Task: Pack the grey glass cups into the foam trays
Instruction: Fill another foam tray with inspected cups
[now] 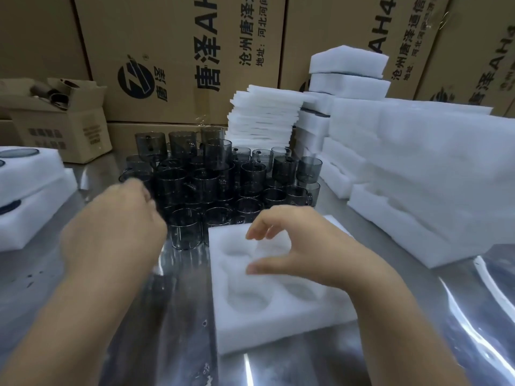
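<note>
Right grip (312,246) loose, empty over foam tray (278,327); left grip (111,232), state unclear, by grey cups (211,174); steel tabletop (172,316), cartons (178,51) behind.

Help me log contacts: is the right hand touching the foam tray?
Cannot tell. In the head view the right hand overlaps the foam tray, its fingers blurred; neither contact nor gap shows plainly.

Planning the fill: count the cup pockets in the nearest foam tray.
3 pockets show: far left, near left, near right. The right hand covers the far right corner, where another may hide.
</note>
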